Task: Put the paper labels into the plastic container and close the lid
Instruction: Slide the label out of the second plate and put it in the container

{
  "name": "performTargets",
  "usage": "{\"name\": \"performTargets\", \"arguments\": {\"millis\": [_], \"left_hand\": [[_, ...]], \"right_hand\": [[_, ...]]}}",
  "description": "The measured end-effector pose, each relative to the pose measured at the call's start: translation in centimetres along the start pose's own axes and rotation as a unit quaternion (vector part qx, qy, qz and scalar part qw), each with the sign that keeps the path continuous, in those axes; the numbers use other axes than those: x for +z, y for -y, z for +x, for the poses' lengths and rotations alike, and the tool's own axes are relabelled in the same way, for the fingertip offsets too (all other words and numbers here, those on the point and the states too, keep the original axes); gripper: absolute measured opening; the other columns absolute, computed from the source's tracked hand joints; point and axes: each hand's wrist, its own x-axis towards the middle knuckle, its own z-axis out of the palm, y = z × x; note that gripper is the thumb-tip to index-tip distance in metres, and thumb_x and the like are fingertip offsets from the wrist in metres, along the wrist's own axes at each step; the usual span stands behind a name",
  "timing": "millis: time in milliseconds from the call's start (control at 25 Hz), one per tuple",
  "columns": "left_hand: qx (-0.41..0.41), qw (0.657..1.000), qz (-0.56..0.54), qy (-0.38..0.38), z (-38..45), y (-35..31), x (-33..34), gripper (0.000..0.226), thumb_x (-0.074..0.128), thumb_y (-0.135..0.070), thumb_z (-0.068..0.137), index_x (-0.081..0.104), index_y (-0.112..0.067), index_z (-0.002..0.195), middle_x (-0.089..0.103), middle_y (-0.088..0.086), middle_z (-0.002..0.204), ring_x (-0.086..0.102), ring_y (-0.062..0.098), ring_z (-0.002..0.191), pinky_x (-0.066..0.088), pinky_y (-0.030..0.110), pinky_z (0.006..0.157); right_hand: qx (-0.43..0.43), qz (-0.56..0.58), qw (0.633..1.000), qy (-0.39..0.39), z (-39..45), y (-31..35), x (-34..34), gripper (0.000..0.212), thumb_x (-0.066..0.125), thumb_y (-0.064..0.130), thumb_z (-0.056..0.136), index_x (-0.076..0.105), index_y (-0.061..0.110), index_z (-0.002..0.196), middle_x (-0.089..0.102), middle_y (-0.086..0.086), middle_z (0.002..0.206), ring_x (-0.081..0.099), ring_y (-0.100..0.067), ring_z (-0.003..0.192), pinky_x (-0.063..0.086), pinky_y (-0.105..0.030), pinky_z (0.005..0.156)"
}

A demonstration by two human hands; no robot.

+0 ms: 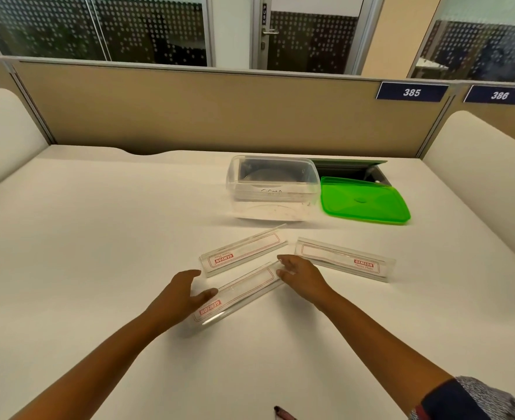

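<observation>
Both hands spread, left hand [186,294] and right hand [300,275] bracketing the nearest label [238,294] ends without gripping; pinch both ends, lift level, drop lengthwise into open container [272,189] behind.

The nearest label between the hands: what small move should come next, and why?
Probably close both hands on its ends and lift. The left hand and right hand flank the nearest label, fingers touching but not gripping. The container stands open, its green lid beside it.
</observation>
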Motion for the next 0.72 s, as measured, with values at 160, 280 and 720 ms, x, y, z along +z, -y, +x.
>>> {"name": "performTargets", "arguments": {"millis": [160,280,720], "left_hand": [[0.009,0.999,0.038,-0.004,0.0,0.7,0.0,0.059,0.058,-0.048,0.082,0.044,-0.02,0.132,0.046,0.004,0.139,0.055,0.018,0.114,0.048,0.029,0.089],[0.051,0.995,0.084,-0.003,-0.4,-0.1,0.7,0.044,0.054,-0.048,0.086,0.053,-0.026,0.124,0.054,-0.002,0.133,0.056,0.014,0.111,0.046,0.026,0.087],[0.117,0.991,0.052,-0.024,1.0,-6.9,2.2,0.018,0.048,-0.023,0.092,0.066,-0.018,0.09,0.073,-0.005,0.08,0.069,0.014,0.074,0.052,0.028,0.072]], "right_hand": [[0.002,-0.017,1.0,0.0,0.3,0.1,0.5,0.046,0.063,0.014,0.086,0.052,0.014,0.13,0.06,-0.007,0.127,0.058,-0.02,0.114,0.038,-0.019,0.087],[0.002,-0.024,1.0,-0.002,0.3,0.1,1.0,0.044,0.064,0.014,0.084,0.054,0.015,0.127,0.063,-0.007,0.121,0.058,-0.02,0.11,0.038,-0.018,0.086],[-0.026,0.122,0.991,-0.056,-0.3,0.5,-0.1,0.024,0.063,0.016,0.086,0.061,0.015,0.11,0.063,0.004,0.09,0.059,-0.012,0.088,0.047,-0.025,0.081]]}}
